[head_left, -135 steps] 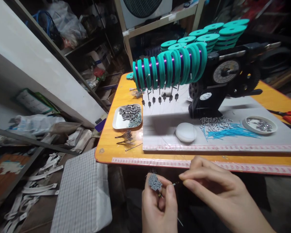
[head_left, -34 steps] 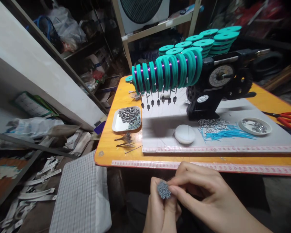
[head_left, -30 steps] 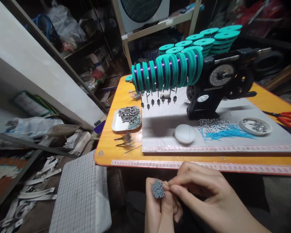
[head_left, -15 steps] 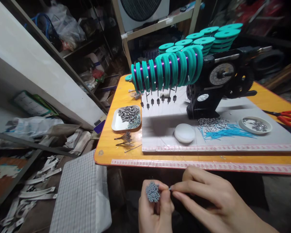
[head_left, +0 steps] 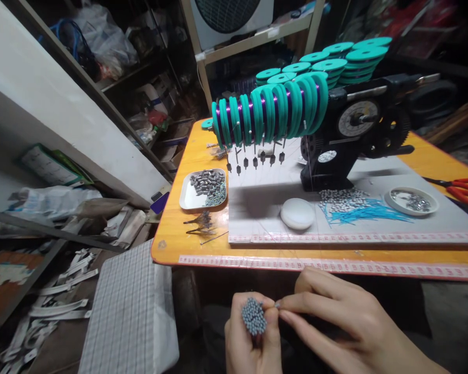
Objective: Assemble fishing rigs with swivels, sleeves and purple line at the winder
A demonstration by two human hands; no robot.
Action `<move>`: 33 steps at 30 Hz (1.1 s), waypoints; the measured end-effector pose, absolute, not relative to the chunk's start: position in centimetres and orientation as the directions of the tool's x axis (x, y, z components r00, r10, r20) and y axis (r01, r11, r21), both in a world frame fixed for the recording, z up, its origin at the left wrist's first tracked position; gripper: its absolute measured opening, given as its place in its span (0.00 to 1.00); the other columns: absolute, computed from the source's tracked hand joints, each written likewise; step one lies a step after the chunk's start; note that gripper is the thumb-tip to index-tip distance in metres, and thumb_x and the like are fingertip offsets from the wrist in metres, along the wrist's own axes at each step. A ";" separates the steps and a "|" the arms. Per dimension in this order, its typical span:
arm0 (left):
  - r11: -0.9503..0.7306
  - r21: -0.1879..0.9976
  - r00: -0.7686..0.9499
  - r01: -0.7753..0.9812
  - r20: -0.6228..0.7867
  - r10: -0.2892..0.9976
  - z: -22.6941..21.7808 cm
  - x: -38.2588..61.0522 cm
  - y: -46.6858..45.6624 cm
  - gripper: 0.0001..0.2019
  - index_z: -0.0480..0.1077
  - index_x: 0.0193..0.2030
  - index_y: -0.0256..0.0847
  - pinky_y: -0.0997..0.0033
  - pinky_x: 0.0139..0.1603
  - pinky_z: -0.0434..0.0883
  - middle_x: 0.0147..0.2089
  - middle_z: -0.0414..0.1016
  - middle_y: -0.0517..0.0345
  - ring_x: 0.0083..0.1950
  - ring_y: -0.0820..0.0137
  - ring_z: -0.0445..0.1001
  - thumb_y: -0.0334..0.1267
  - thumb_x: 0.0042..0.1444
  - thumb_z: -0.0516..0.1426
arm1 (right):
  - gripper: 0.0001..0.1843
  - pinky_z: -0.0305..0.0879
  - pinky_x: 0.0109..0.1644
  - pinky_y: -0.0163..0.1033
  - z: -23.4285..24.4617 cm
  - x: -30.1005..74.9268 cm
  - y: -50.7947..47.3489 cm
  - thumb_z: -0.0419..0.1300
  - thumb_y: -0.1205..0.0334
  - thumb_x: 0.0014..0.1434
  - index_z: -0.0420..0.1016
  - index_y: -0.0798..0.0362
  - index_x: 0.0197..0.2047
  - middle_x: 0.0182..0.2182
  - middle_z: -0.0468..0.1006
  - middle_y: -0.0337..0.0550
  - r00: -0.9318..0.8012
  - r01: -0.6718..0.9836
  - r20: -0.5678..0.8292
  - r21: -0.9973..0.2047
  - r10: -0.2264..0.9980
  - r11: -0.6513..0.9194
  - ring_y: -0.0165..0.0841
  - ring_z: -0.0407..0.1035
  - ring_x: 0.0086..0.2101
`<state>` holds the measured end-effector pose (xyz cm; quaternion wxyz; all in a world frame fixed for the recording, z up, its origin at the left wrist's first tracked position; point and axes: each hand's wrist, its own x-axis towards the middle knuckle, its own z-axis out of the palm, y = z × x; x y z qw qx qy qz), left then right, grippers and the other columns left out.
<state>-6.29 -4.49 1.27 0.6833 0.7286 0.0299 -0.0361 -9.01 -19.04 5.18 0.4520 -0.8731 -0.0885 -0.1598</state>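
Observation:
My left hand (head_left: 253,343) is closed round a bundle of thin pieces with small grey-blue rounded ends (head_left: 254,316), which face up toward me. Its thumb and forefinger also meet at a tiny grey piece (head_left: 276,305). From the right, my right hand (head_left: 339,322) pinches that same piece between thumb and forefinger, its other fingers curled. Both hands are in front of the table's near edge, below the tape measure strip (head_left: 327,266). What the tiny piece is, and the lower part of the bundle, cannot be made out.
On the table (head_left: 167,228) stands a black machine (head_left: 327,166) with rows of green spools (head_left: 273,111) and hanging weights. Around it are a tray of grey parts (head_left: 185,195), a white round lid (head_left: 297,214), blue strips (head_left: 368,214), a dish (head_left: 393,202) and red-handled pliers (head_left: 466,189).
My left hand and the bundle have shifted slightly right and down, with the bundle's ends turned a little more toward me. The right hand has shifted slightly right, still pinching.

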 end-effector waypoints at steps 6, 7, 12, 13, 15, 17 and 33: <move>-0.011 0.991 0.989 0.137 -0.137 -0.049 0.5 -6.2 -4.9 0.19 0.72 0.29 0.39 0.82 0.21 0.59 0.25 0.68 0.62 0.22 0.80 0.57 0.55 0.55 0.62 | 0.09 0.68 0.30 0.32 4.7 -9.1 -19.3 0.57 0.73 0.64 0.77 0.52 0.41 0.29 0.73 0.40 0.923 0.285 0.380 -0.786 -0.064 -0.549 0.28 0.71 0.28; 0.004 0.990 0.988 0.141 -0.141 -0.058 0.5 -6.3 -4.9 0.19 0.72 0.29 0.39 0.82 0.20 0.58 0.25 0.67 0.62 0.21 0.80 0.56 0.55 0.54 0.63 | 0.09 0.69 0.30 0.32 4.7 -9.1 -19.3 0.57 0.72 0.64 0.78 0.52 0.41 0.29 0.73 0.40 0.926 0.284 0.374 -0.790 -0.060 -0.543 0.28 0.71 0.28; -0.021 0.993 0.991 0.114 -0.115 -0.067 1.2 -6.3 -4.8 0.16 0.74 0.29 0.41 0.78 0.17 0.57 0.25 0.69 0.60 0.19 0.78 0.54 0.52 0.54 0.63 | 0.10 0.70 0.33 0.32 4.7 -9.1 -19.4 0.57 0.72 0.65 0.78 0.50 0.44 0.30 0.73 0.39 0.942 0.274 0.334 -0.809 -0.023 -0.520 0.28 0.72 0.30; -0.022 0.993 0.990 0.114 -0.116 -0.080 1.3 -6.2 -4.7 0.16 0.75 0.28 0.41 0.78 0.16 0.56 0.24 0.68 0.61 0.19 0.78 0.53 0.52 0.54 0.63 | 0.11 0.70 0.33 0.32 4.6 -9.2 -19.5 0.57 0.72 0.65 0.78 0.50 0.45 0.31 0.73 0.39 0.942 0.279 0.334 -0.810 -0.014 -0.516 0.28 0.72 0.31; -0.004 0.992 0.985 0.126 -0.126 -0.115 1.4 -5.9 -4.4 0.16 0.75 0.28 0.41 0.77 0.15 0.54 0.21 0.64 0.63 0.18 0.78 0.51 0.53 0.53 0.64 | 0.12 0.69 0.33 0.32 4.5 -9.2 -19.6 0.57 0.73 0.66 0.77 0.49 0.46 0.31 0.73 0.38 0.939 0.300 0.345 -0.804 0.008 -0.514 0.28 0.71 0.31; 0.031 0.988 0.978 0.154 -0.148 -0.147 1.2 -5.5 -4.2 0.16 0.75 0.27 0.41 0.78 0.16 0.51 0.19 0.60 0.65 0.17 0.79 0.50 0.52 0.51 0.66 | 0.12 0.70 0.34 0.32 4.4 -9.3 -19.7 0.57 0.72 0.66 0.76 0.49 0.48 0.31 0.73 0.38 0.935 0.314 0.355 -0.785 0.027 -0.534 0.28 0.71 0.31; 0.418 0.905 0.997 0.077 -0.065 -0.042 1.7 -3.5 -2.8 0.08 0.72 0.35 0.45 0.85 0.17 0.48 0.19 0.40 0.73 0.18 0.82 0.39 0.46 0.62 0.59 | 0.13 0.57 0.28 0.34 6.3 -8.6 -19.0 0.53 0.73 0.59 0.67 0.53 0.24 0.22 0.66 0.35 0.929 0.360 0.317 -0.664 0.190 -0.655 0.26 0.62 0.25</move>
